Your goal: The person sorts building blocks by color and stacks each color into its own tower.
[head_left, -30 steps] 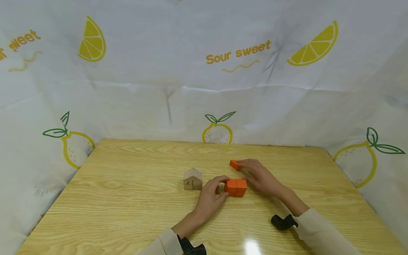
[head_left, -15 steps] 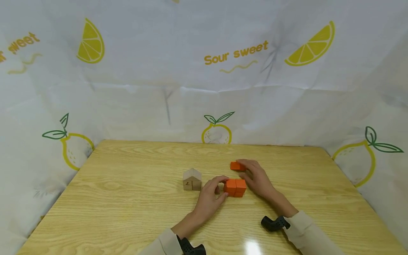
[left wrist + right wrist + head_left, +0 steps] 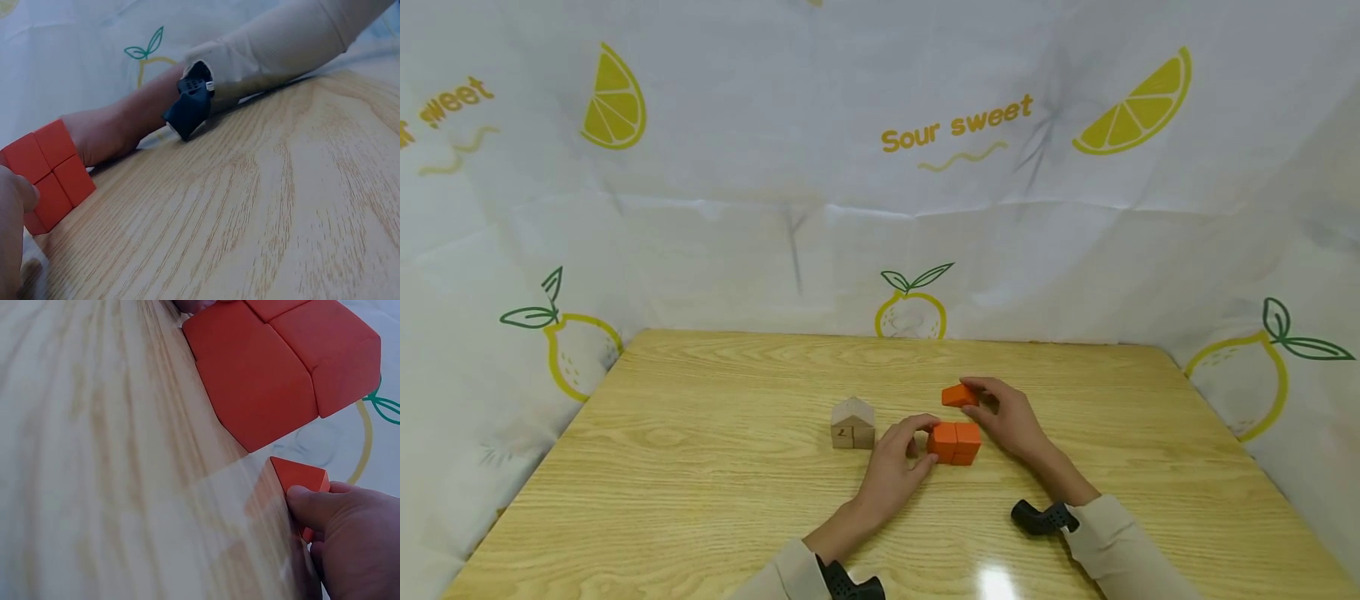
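In the head view my left hand (image 3: 887, 471) grips the left side of an orange block cluster (image 3: 955, 443), thumb in front and fingers behind. Visible seams divide the cluster into several joined blocks, and it stands on the wooden table (image 3: 715, 492). Just behind it, my right hand (image 3: 1015, 425) pinches a smaller orange block (image 3: 955, 396) with slanted faces. The right wrist view shows my thumb on this small block (image 3: 300, 472), which is low at the tabletop and apart from the cluster (image 3: 256, 375). My fingers hide part of it.
A plain wooden house-shaped block stack (image 3: 852, 425), with a dark mark on its front, stands left of my left hand. Behind the table hangs a white cloth (image 3: 737, 250) printed with lemons. Black wrist devices (image 3: 1045, 518) stick out near both sleeves.
My right hand has shifted slightly left and turned the small orange block, which now shows a different face. The left hand and the orange cluster have stayed in place.
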A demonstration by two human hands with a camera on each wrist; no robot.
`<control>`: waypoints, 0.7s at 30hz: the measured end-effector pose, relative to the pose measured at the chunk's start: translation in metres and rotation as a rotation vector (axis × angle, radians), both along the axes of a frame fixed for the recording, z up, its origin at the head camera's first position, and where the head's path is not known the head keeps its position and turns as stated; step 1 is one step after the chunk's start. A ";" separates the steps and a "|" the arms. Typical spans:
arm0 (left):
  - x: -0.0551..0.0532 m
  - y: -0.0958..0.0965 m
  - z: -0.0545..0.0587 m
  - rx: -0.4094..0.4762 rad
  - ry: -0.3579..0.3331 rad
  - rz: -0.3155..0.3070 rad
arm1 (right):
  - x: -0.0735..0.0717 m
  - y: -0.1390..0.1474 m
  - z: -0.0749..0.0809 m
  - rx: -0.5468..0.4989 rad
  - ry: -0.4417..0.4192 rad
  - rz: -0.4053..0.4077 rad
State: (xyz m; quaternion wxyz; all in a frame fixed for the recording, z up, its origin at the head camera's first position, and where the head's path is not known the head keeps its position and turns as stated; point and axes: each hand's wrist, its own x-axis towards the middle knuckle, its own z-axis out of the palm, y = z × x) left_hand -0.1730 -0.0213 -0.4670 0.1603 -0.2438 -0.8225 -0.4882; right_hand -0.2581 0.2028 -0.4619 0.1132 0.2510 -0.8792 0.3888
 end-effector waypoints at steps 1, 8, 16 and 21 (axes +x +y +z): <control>0.000 0.000 0.000 0.001 -0.002 -0.001 | 0.000 0.000 0.000 -0.002 -0.004 -0.004; 0.000 0.000 0.000 0.009 -0.013 -0.008 | 0.003 0.003 -0.001 -0.039 -0.028 -0.026; 0.001 -0.001 0.001 0.012 -0.006 0.000 | 0.009 0.002 0.004 -0.118 -0.037 0.022; 0.000 0.000 0.000 0.009 -0.002 0.002 | 0.025 -0.005 0.027 -0.130 0.019 0.043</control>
